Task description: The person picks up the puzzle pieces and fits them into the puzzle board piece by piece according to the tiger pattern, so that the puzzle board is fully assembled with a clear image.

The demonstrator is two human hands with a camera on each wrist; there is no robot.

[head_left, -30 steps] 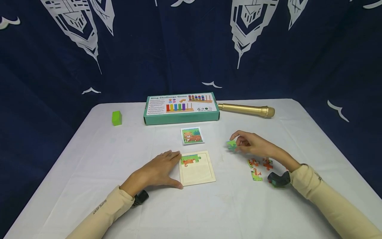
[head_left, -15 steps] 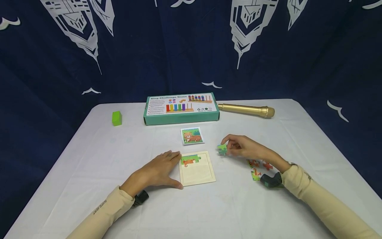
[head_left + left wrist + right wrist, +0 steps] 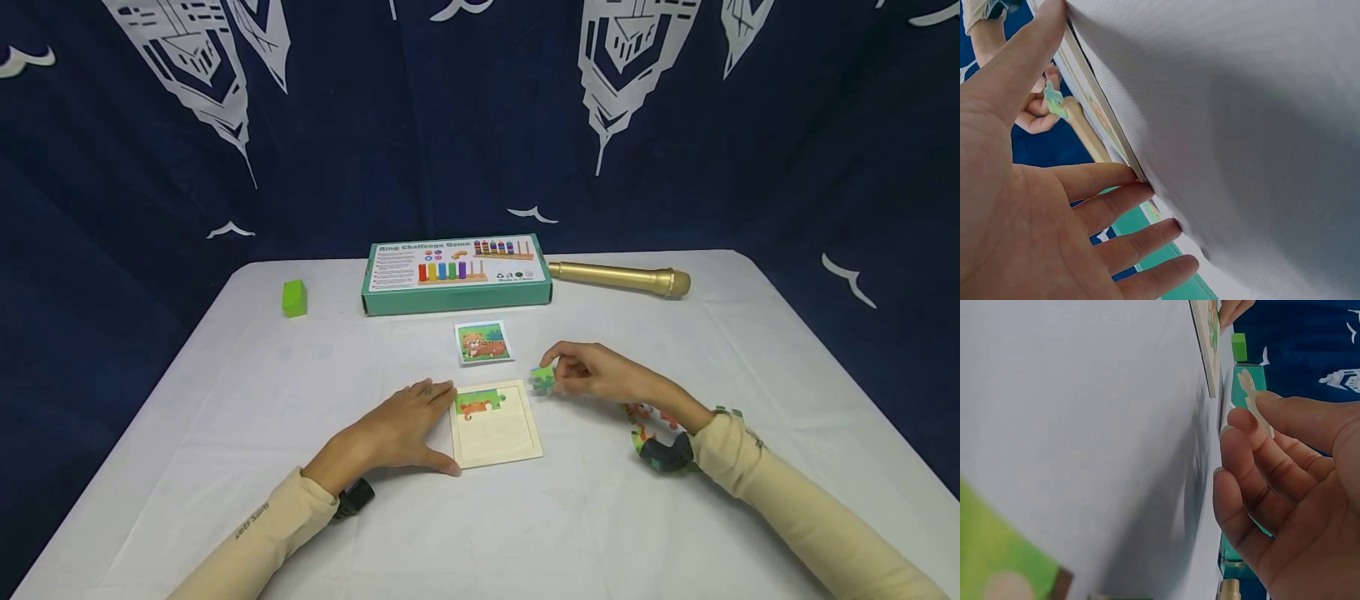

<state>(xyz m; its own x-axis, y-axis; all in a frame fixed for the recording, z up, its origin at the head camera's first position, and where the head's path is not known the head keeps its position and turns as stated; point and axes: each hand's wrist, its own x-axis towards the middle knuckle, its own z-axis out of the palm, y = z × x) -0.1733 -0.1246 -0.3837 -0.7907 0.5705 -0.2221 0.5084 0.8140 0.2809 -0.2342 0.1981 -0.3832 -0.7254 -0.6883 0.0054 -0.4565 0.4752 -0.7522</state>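
Observation:
My right hand [image 3: 596,371] pinches a green puzzle piece [image 3: 542,380] between thumb and fingers, just right of the wooden puzzle board [image 3: 498,442]. In the right wrist view the puzzle piece [image 3: 1255,400] shows its pale edge, raised off the table. On the board's upper left lie joined green-and-orange pieces [image 3: 480,402]. My left hand [image 3: 397,425] rests at the board's left side with fingers spread and straight. The left wrist view shows its thumb and fingertips touching the board's edge [image 3: 1107,109]. Behind the board lies a tiger picture card [image 3: 483,342].
Several loose puzzle pieces [image 3: 645,414] lie under my right forearm, partly hidden by it and the wrist camera [image 3: 666,454]. A green game box [image 3: 457,297] and a gold microphone [image 3: 618,277] lie at the back. A green block [image 3: 294,298] stands at back left.
My right hand has moved left with the green puzzle piece, from over the table's right side to near the board's right edge. The left hand and the board have stayed put.

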